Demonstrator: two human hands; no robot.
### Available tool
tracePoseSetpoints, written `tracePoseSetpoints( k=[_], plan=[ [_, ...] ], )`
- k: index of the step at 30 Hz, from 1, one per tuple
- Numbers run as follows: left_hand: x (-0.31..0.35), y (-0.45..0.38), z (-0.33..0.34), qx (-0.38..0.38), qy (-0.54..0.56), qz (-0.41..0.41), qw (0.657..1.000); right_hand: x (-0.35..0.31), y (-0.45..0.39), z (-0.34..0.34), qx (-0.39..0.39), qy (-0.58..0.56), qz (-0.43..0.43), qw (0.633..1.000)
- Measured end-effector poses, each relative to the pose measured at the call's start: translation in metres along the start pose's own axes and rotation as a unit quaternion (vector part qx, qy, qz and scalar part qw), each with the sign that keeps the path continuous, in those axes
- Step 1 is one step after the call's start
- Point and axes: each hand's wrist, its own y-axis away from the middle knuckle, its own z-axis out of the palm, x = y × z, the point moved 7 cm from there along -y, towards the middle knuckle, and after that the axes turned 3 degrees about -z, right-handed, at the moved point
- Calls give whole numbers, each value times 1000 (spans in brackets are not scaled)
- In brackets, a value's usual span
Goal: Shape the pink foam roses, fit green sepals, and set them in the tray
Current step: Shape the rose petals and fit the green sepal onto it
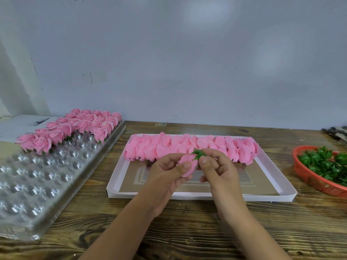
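Wooden desk [187,222] carried everything. Clear plastic blister tray [43,177] sat on the left, running from the near edge toward the wall; its far end held finished pink foam roses [75,128] with green sepals under them, roughly two dozen, exact count unclear. Near pockets of that tray were bare, too many to count. White shallow cardboard box [197,196] lay at centre; two rows of unshaped pink buds [191,147] lay along its far side, about a dozen per row, some hidden behind the hands. Red plastic basket [315,181] stood at the right edge, cut off by the frame, holding a pile of loose green sepals [326,162], count not readable. Grey objects at far right [336,132] could not be identified. Left hand [169,175] had its grip curled around one pink rose bud [187,167], held above the box. Right hand [217,167] pinched one green sepal [200,154] with thumb and fingertips at the bud's far end, sepal touching the bud.
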Motion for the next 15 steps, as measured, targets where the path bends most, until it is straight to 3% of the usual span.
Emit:
tracePoseSetpoints(
  k=[15],
  plan=[
    [1, 0, 1, 1, 29, 11, 1000, 2, 1, 5, -22, 25, 11, 999]
  ],
)
